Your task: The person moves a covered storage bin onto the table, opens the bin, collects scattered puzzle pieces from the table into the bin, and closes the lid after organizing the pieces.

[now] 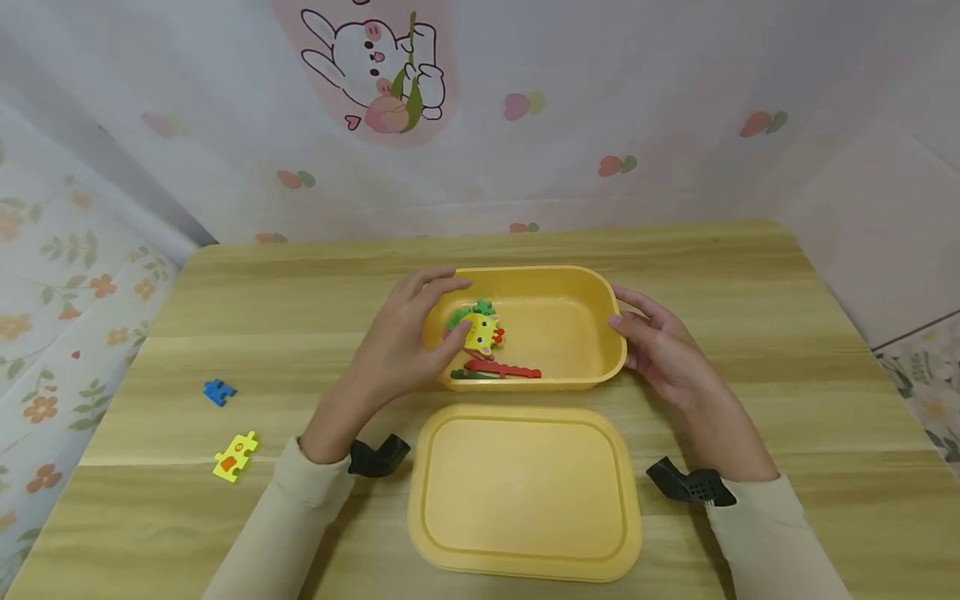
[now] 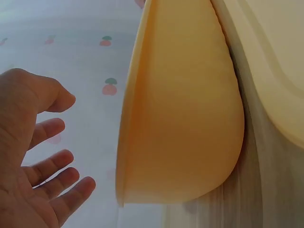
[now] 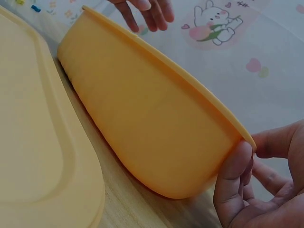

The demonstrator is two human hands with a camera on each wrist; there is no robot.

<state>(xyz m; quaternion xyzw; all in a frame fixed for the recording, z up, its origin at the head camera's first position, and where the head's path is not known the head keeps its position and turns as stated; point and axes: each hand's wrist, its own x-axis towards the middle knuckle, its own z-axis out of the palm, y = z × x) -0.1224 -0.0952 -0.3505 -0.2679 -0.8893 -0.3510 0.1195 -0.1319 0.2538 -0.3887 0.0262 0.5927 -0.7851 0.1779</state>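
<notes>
Right hand (image 1: 663,346) clamped on the box (image 1: 555,329), thumb low on the outer wall, finger at the rim, right end. Left hand (image 1: 405,333) apart: thumb and fingers spread over the left end, holding nothing; left wrist view shows a gap between it and the box. Box sits upright on the table (image 1: 712,275), just behind the lid (image 1: 525,492), which is off and lying flat. Inside, toward the left: yellow face piece (image 1: 486,332), green piece (image 1: 483,307) behind it, red strip (image 1: 502,369) along the front wall, dark green strip (image 1: 468,375) beside that, partly hidden. Outside, well apart to the left: blue piece (image 1: 219,392) and yellow piece (image 1: 236,456). Handling, judged by looks: box seems thin plastic, light even with contents, fairly stiff, wall perhaps giving a little if squeezed; smooth, so a bit slippery, unlikely to break. Best hold: both short ends, fingers under the lip, kept level, since the contents look loose and could slide. One-ended lift would probably tip it. Small pieces look light and firm; pinch by the edges. Lid flat and smooth, probably easiest to get under at its rounded edge.
</notes>
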